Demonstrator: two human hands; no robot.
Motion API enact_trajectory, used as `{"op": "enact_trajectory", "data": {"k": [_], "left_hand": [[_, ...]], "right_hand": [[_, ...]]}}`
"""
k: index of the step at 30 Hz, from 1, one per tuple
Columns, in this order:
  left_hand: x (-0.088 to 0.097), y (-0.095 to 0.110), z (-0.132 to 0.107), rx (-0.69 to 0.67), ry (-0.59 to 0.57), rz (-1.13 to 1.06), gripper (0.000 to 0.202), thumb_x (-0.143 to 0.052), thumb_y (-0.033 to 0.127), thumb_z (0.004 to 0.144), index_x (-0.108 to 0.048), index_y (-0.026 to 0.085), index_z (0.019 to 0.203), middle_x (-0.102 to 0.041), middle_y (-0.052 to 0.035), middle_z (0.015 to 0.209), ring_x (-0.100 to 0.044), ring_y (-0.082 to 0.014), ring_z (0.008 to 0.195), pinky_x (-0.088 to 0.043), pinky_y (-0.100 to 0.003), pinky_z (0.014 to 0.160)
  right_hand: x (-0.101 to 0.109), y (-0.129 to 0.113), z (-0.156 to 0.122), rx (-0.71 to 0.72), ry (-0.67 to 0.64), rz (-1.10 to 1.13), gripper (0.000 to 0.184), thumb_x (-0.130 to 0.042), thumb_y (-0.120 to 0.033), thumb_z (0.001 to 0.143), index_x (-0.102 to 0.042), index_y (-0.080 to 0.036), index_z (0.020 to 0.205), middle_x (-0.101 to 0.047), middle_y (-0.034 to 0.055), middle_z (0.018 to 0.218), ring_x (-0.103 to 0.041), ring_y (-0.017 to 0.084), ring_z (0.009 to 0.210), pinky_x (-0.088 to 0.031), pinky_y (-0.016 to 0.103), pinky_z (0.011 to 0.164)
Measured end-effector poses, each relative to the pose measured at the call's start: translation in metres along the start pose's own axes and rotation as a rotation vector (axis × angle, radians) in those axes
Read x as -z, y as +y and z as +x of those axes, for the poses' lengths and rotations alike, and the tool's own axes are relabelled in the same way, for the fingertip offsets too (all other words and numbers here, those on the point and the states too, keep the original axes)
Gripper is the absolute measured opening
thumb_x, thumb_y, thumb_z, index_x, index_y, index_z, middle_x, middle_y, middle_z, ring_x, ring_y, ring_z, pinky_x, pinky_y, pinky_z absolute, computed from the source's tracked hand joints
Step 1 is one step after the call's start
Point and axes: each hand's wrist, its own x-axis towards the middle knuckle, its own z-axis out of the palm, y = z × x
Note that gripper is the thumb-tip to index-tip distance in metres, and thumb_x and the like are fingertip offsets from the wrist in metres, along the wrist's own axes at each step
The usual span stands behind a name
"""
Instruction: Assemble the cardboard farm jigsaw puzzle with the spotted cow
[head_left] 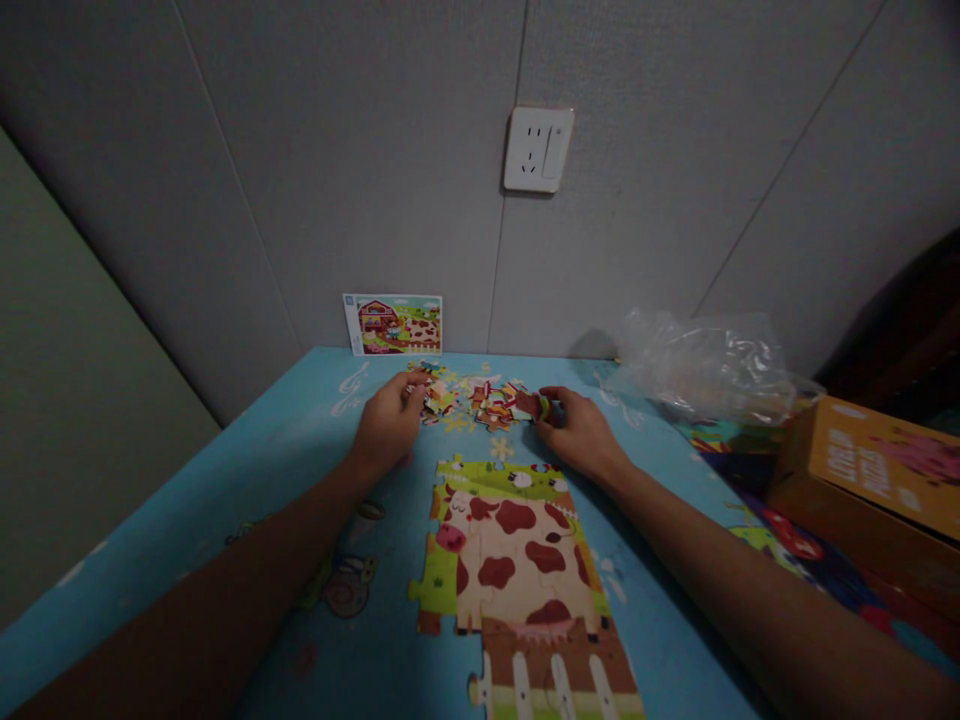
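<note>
A partly joined jigsaw puzzle (pixel 525 560) lies flat on the blue table, showing a spotted cow, grass and a white fence. Beyond it spreads a pile of loose puzzle pieces (pixel 491 403), some overlapping. At the pile's left edge is my left hand (pixel 388 420), its fingers curled and closed among the pieces; whether one is between them is hidden. On the right side my right hand (pixel 579 430) pinches a puzzle piece (pixel 545 408) with yellow-green and dark parts between thumb and fingers, close to the brown pieces.
A picture card (pixel 397 325) of a barn and cow leans against the grey wall (pixel 337 180). Right of the pile lie a clear plastic bag (pixel 697 365) and an orange puzzle box (pixel 877 480). The blue table cover (pixel 300 450) meets the wall, which carries a socket (pixel 538 150).
</note>
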Motion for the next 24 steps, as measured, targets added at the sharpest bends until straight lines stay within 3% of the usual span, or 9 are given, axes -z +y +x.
{"op": "enact_trajectory", "data": {"k": [4, 7, 10, 13, 15, 18, 21, 24], "left_hand": [[-0.004, -0.003, 0.000, 0.071, -0.069, 0.000, 0.036, -0.040, 0.027, 0.088, -0.063, 0.016, 0.114, -0.070, -0.0028, 0.086, -0.047, -0.0091, 0.039, -0.041, -0.023, 0.048], [-0.004, -0.004, 0.002, 0.089, -0.082, 0.020, 0.034, -0.045, 0.027, 0.085, -0.065, 0.014, 0.109, -0.069, -0.0032, 0.085, -0.048, -0.0097, 0.042, -0.039, -0.024, 0.049], [-0.004, -0.004, 0.004, 0.068, -0.057, 0.038, 0.031, -0.050, 0.027, 0.081, -0.067, 0.014, 0.104, -0.063, 0.0001, 0.068, -0.052, -0.0124, 0.048, -0.037, -0.023, 0.051], [-0.004, -0.005, 0.004, 0.034, -0.039, 0.018, 0.029, -0.052, 0.029, 0.081, -0.068, 0.014, 0.099, -0.050, 0.0043, 0.051, -0.049, -0.0134, 0.047, -0.034, -0.023, 0.050], [-0.005, -0.005, 0.003, -0.004, -0.058, -0.024, 0.029, -0.051, 0.032, 0.082, -0.068, 0.014, 0.097, -0.049, 0.0049, 0.050, -0.047, -0.0130, 0.046, -0.032, -0.023, 0.049], [-0.008, -0.003, -0.001, -0.093, -0.145, -0.145, 0.032, -0.050, 0.036, 0.084, -0.067, 0.014, 0.100, -0.054, 0.0034, 0.056, -0.052, -0.0133, 0.053, -0.037, -0.022, 0.053], [-0.010, 0.004, -0.007, -0.198, -0.232, -0.204, 0.037, -0.055, 0.035, 0.083, -0.064, 0.014, 0.112, -0.064, 0.0006, 0.072, -0.053, -0.0109, 0.055, -0.042, -0.021, 0.058], [-0.010, 0.011, -0.014, -0.282, -0.306, -0.159, 0.053, -0.064, 0.031, 0.078, -0.057, 0.017, 0.128, -0.068, -0.0012, 0.089, -0.043, -0.0057, 0.046, -0.040, -0.020, 0.054]], "right_hand": [[0.002, -0.002, 0.000, -0.006, -0.046, -0.033, 0.045, -0.061, -0.019, 0.072, -0.064, -0.017, 0.117, -0.069, 0.0115, 0.109, -0.061, 0.027, 0.101, -0.045, 0.037, 0.087], [0.003, -0.001, 0.001, 0.013, -0.055, -0.032, 0.040, -0.061, -0.020, 0.072, -0.068, -0.020, 0.112, -0.070, 0.0103, 0.107, -0.061, 0.026, 0.099, -0.045, 0.036, 0.086], [0.004, -0.001, 0.001, 0.020, -0.044, -0.024, 0.038, -0.060, -0.019, 0.073, -0.070, -0.019, 0.109, -0.070, 0.0106, 0.104, -0.062, 0.026, 0.094, -0.045, 0.035, 0.082], [0.008, -0.002, 0.001, 0.014, 0.032, 0.011, 0.029, -0.058, -0.020, 0.077, -0.074, -0.016, 0.102, -0.070, 0.0113, 0.096, -0.062, 0.024, 0.087, -0.046, 0.036, 0.081], [0.012, -0.003, 0.000, 0.042, 0.157, 0.054, 0.025, -0.058, -0.021, 0.080, -0.076, -0.016, 0.096, -0.066, 0.0119, 0.095, -0.060, 0.024, 0.087, -0.045, 0.037, 0.082], [0.015, -0.007, -0.002, 0.180, 0.304, 0.176, 0.022, -0.060, -0.023, 0.081, -0.077, -0.018, 0.095, -0.057, 0.0100, 0.092, -0.055, 0.022, 0.086, -0.047, 0.038, 0.079], [0.015, -0.015, -0.008, 0.422, 0.258, 0.338, 0.023, -0.061, -0.018, 0.083, -0.077, -0.026, 0.096, -0.051, 0.0064, 0.090, -0.052, 0.019, 0.084, -0.047, 0.035, 0.073], [0.012, -0.024, -0.014, 0.604, 0.180, 0.469, 0.025, -0.061, -0.013, 0.083, -0.078, -0.030, 0.090, -0.048, 0.0062, 0.096, -0.051, 0.018, 0.087, -0.047, 0.034, 0.072]]}}
